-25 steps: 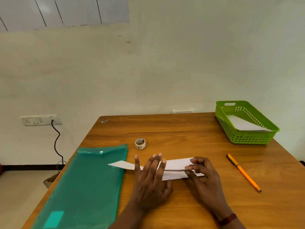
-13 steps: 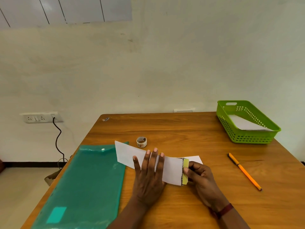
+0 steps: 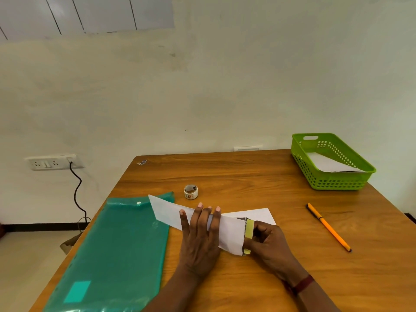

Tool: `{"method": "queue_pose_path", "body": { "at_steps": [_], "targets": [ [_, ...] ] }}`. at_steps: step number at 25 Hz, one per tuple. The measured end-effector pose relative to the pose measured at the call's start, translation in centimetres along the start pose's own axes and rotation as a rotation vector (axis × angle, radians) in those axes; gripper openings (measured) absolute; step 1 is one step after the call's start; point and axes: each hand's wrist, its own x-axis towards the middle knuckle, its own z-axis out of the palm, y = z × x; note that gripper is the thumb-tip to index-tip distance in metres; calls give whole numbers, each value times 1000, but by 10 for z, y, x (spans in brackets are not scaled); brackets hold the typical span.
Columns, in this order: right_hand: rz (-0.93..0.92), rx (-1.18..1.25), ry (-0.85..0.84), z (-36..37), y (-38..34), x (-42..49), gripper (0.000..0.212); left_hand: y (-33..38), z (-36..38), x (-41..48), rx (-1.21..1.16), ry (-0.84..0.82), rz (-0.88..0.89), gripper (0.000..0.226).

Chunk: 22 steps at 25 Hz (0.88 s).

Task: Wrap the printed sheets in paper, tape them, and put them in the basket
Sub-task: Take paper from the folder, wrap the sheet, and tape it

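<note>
The left hand (image 3: 201, 235) lies flat, fingers spread, pinning the folded paper (image 3: 227, 233) near the surface's (image 3: 247, 176) front edge so the wrap holds, while the right hand (image 3: 267, 242) pinches its open end, where the printed sheets (image 3: 248, 230) peek out. The basket (image 3: 337, 183) at the far right corner holds white paper (image 3: 326, 164)

plain office-like room: wooden desk (image 3: 247, 176) against bare white wall (image 3: 225, 86), wall socket strip (image 3: 53, 162), green file folder (image 3: 117, 248), pencil (image 3: 327, 226), tape roll (image 3: 191, 191).
</note>
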Motion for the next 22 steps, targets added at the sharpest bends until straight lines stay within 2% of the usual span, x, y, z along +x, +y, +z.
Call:
{"method": "queue_pose_path", "body": {
  "at_steps": [3, 6, 9, 16, 22],
  "targets": [
    [-4, -49, 2, 3, 1, -1, 29, 0, 1, -1, -2, -11, -10, 93],
    [-47, -68, 180, 5, 1, 1, 15, 1, 1, 0, 7, -8, -5, 91],
    [-72, -55, 272, 4, 3, 3, 18, 0, 0, 0, 27, -51, -11, 92],
    [-72, -46, 348, 1, 7, 7, 29, -4, 2, 3, 40, -173, -30, 95],
    [-161, -139, 405, 2, 11, 5, 45, -3, -1, 5, -12, -173, -79, 98]
  ]
}}
